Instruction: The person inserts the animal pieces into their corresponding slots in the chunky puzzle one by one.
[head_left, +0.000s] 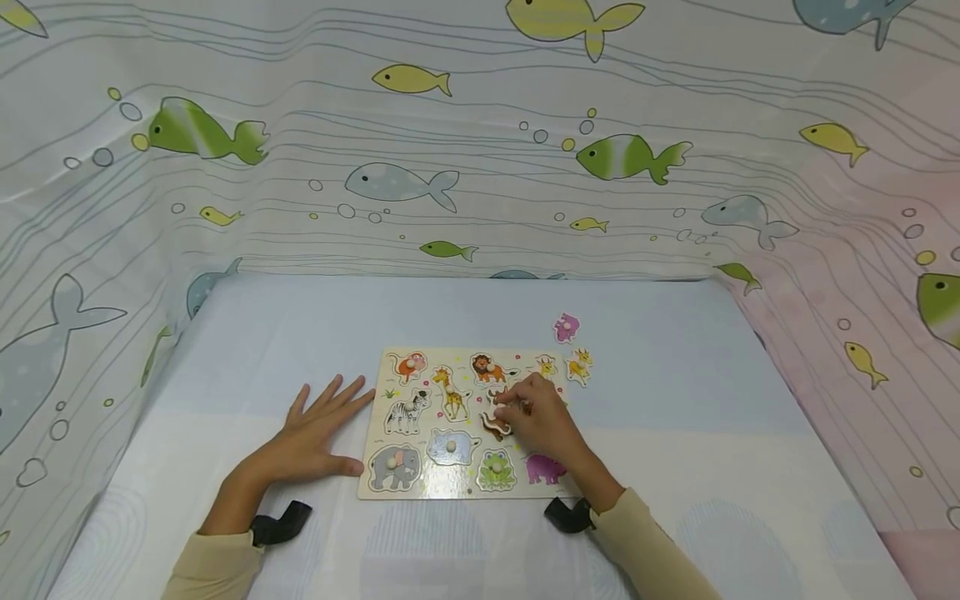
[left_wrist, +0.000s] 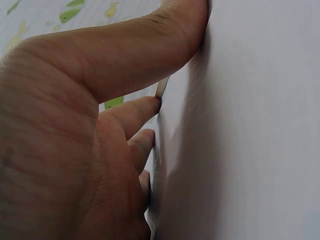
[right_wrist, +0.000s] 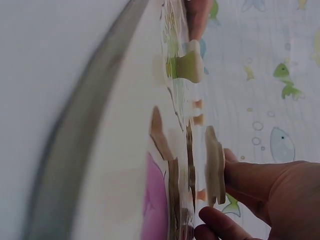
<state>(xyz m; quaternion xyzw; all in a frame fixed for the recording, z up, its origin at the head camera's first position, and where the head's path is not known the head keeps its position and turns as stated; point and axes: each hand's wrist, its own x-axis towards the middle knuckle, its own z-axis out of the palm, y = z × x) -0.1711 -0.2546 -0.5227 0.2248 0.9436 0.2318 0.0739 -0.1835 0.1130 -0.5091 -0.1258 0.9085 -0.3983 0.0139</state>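
A wooden animal peg puzzle board lies flat on the table. My left hand rests palm down with fingers spread at the board's left edge; in the left wrist view its thumb and fingertips press on the surface. Over the right middle of the board, my right hand pinches a brown animal puzzle piece between thumb and fingers. The right wrist view shows this puzzle piece edge-on, held just off the board. The fingers partly cover it, so I cannot tell which animal it is.
Pegged pieces including an elephant, a zebra, a giraffe and a frog sit in the board. A purple hippo piece and a yellow deer piece lie beyond its top right. Fish-print cloth hangs around the table.
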